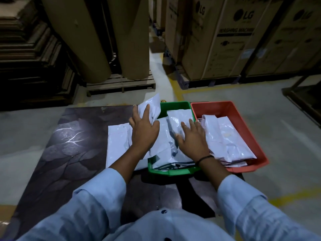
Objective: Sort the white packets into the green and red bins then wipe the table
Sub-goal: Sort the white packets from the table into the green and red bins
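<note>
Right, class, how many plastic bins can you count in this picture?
2. The green bin sits at the right end of the table, holding white packets; the red bin stands just right of it, also holding packets. None appears hidden.

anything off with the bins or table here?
The green bin is heaped: white packets ride over its left rim onto the table. The left hand holds one packet tilted up; the right hand presses the heap. The stack in the red bin lies skewed.
</note>
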Demonstrator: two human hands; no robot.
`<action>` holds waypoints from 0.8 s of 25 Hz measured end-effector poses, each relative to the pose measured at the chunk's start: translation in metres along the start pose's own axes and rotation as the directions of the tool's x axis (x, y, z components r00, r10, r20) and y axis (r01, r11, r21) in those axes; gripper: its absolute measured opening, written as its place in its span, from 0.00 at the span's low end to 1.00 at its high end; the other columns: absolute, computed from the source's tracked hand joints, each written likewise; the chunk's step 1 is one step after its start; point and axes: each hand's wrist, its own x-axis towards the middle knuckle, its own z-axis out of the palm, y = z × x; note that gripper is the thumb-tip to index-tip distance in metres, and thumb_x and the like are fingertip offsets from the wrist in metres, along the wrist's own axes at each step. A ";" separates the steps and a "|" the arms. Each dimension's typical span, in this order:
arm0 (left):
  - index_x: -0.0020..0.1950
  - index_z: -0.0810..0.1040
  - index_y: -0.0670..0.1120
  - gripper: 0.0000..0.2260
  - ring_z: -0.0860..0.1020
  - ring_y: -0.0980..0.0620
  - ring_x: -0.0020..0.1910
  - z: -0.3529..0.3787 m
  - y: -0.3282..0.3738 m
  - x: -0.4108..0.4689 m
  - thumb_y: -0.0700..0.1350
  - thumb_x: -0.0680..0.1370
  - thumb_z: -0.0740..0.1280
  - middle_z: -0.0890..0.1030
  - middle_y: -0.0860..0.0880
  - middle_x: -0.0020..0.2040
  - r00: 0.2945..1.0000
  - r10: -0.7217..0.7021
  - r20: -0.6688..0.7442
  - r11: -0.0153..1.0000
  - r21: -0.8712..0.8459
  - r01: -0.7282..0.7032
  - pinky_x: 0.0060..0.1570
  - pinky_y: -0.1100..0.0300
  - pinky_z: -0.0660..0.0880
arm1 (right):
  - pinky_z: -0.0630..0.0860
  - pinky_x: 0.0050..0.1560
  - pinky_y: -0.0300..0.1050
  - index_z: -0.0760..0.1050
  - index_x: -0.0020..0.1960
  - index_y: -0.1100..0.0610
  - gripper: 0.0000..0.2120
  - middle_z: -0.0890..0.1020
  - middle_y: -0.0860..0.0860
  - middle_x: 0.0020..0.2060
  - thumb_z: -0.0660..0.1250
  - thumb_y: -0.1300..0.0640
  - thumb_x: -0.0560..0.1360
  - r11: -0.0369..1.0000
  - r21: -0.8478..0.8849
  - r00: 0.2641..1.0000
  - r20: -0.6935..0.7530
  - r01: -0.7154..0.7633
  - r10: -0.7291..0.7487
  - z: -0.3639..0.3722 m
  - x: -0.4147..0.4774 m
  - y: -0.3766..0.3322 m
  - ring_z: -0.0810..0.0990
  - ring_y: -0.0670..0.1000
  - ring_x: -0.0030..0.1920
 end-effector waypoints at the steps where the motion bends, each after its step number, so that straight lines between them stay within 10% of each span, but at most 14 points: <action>1: 0.81 0.58 0.58 0.29 0.49 0.42 0.80 0.002 0.000 -0.001 0.49 0.81 0.63 0.44 0.53 0.83 1.000 -0.007 -0.012 1.000 0.007 0.007 0.64 0.45 0.71 | 0.58 0.76 0.62 0.69 0.74 0.57 0.29 0.67 0.64 0.74 0.52 0.43 0.79 0.999 -0.021 0.999 0.019 0.046 -0.045 0.003 0.003 -0.002 0.62 0.66 0.75; 20: 0.81 0.59 0.57 0.29 0.51 0.42 0.78 0.034 0.000 -0.030 0.47 0.81 0.62 0.44 0.51 0.83 0.999 -0.035 0.028 0.997 0.068 0.033 0.66 0.43 0.71 | 0.40 0.78 0.61 0.47 0.81 0.61 0.32 0.44 0.65 0.79 0.49 0.44 0.84 0.992 -0.013 0.931 0.347 0.125 -0.113 0.041 0.017 0.007 0.41 0.67 0.79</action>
